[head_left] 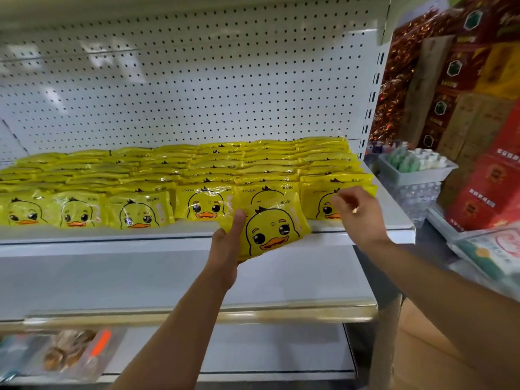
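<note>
My left hand [228,243] grips a yellow duck-face packet [271,229] by its left edge, thumb on the front, holding it tilted just in front of the white shelf [394,218]. Several rows of the same yellow packets [174,170] lie overlapped on that shelf, reaching back to the pegboard. My right hand [358,213] hovers at the right end of the front row, fingers loosely curled over the rightmost packet [323,202]. I cannot tell whether it pinches that packet or only touches it.
A white pegboard back panel [197,80] rises behind the shelf. A lower shelf [281,356] carries bagged snacks [70,350] at the left. To the right stand red cartons [489,190], a tray of small bottles [416,164] and a pale bag [489,249].
</note>
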{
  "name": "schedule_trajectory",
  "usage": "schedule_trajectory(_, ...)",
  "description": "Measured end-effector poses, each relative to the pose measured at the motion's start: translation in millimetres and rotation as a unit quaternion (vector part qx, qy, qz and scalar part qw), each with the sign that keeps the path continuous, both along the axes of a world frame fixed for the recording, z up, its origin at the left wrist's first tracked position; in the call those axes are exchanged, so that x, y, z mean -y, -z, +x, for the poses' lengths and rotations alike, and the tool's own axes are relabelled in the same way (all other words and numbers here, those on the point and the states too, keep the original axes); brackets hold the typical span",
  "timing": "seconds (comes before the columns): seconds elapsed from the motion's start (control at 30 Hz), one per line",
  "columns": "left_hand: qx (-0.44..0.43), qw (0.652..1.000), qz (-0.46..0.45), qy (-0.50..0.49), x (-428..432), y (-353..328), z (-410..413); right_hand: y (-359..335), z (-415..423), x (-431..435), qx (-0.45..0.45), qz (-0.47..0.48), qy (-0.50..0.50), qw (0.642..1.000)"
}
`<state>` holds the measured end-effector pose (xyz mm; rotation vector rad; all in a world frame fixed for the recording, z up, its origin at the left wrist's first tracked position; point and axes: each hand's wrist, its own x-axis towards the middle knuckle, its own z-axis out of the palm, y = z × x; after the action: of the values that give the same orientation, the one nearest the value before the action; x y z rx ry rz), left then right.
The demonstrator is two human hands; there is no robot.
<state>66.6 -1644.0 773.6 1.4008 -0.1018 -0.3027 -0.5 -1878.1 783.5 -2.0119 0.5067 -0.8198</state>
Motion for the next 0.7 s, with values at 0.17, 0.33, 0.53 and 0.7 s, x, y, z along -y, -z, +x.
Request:
schedule_trajectory(0.17, 0.008, 1.0, 0.028, 0.013, -10.0, -4.6, -36.4, -8.6, -21.5, -62.0, -0.157, 0.238, -0.188, 0.94)
schedule_trajectory(0.33, 0.009, 0.999, 0.041, 0.0, -38.3, -7.0, -53.6, -0.8, -32.4, -83.9, -0.104, 0.275, -0.196, 0.936)
schedule_trajectory(0.53, 0.038, 0.998, 0.049, 0.003, -65.6, -7.7, -34.5, 0.1, -14.7, -109.2, -0.064, 0.279, -0.207, 0.936)
schedule_trajectory(0.7, 0.066, 0.99, 0.127, -0.015, -97.1, -10.3, 21.4, -7.0, 25.9, -129.9, -0.043, 0.233, -0.2, 0.951)
